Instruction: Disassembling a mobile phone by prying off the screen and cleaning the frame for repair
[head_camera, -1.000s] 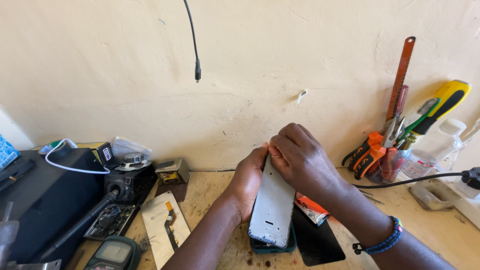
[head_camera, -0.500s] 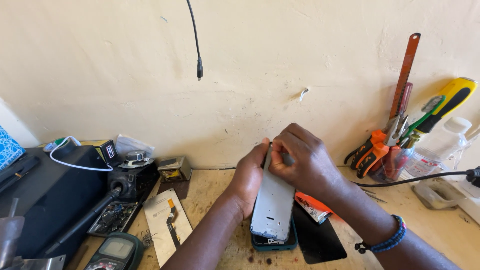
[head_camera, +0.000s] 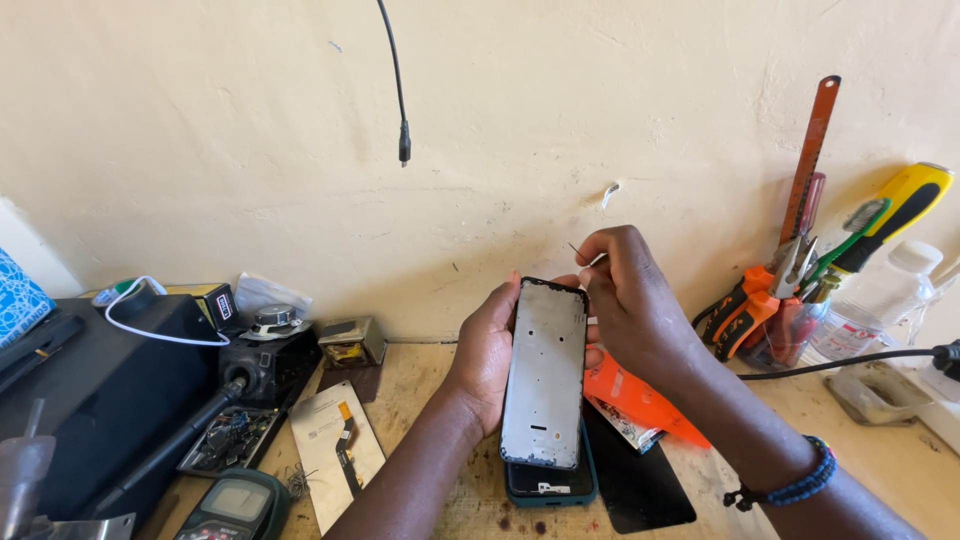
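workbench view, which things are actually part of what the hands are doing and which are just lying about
In hand:
- grey metal phone frame with black rim, held upright by the left hand
- thin metal pin, pinched by the right hand at the frame's top edge

Lying about:
- teal-cased phone flat beneath
- orange packet
- black glass panel
- green-edged multimeter
- orange-handled pliers

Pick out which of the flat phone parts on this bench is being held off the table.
The grey phone frame, upright in the left hand. The teal-edged phone, the black panel and the white panel with the orange flex cable lie flat on the bench.
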